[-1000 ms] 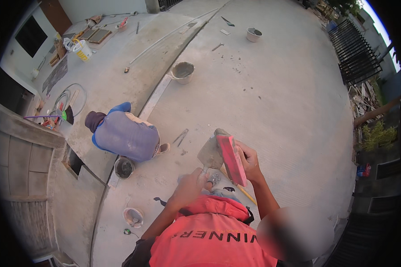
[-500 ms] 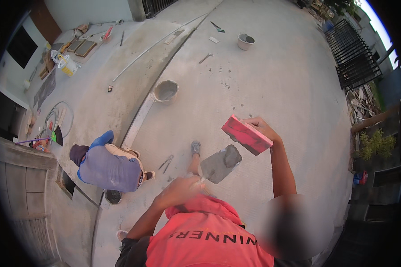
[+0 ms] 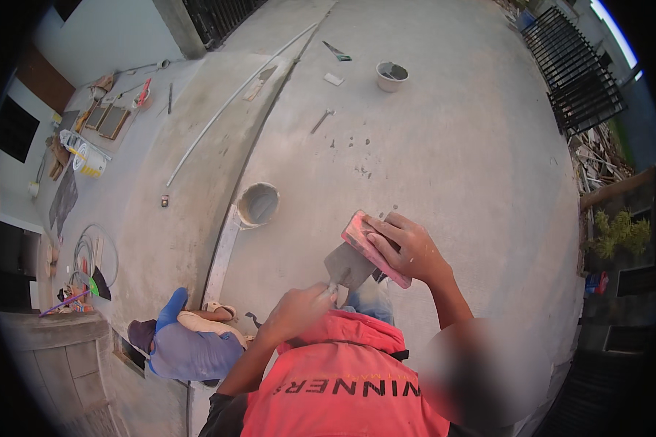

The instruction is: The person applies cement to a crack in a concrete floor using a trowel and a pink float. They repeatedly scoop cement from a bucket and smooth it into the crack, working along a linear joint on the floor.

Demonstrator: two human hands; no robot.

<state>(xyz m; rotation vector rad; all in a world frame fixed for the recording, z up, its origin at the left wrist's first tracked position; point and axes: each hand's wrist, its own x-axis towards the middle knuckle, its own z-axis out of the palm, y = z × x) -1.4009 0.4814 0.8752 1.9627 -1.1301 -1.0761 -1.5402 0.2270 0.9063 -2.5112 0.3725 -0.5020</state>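
Note:
My left hand (image 3: 299, 312) is closed on the handle of a grey metal trowel (image 3: 340, 266). My right hand (image 3: 412, 255) grips a pink float (image 3: 355, 229), fingers over its top, with the float above the trowel blade, partly covering it. Whether float and blade touch I cannot tell. Both tools are over the concrete, in front of my red shirt. A bucket of grey mix (image 3: 267, 205) stands beyond them, to the left, beside a pale board (image 3: 219, 266) along the joint in the ground.
A co-worker (image 3: 193, 349) in blue crouches low at left. A long pale pipe (image 3: 237, 91), a second bucket (image 3: 390, 80) and a hammer-like tool (image 3: 321, 120) lie or stand farther off. Hoses and tools (image 3: 84, 269) lie along the left, a black gate (image 3: 583, 80) at right.
The view has moved forward, so the bucket and co-worker sit lower in it. My right hand lifted the float off rightward, tilted it, then brought it back over the trowel, its fingers now on top.

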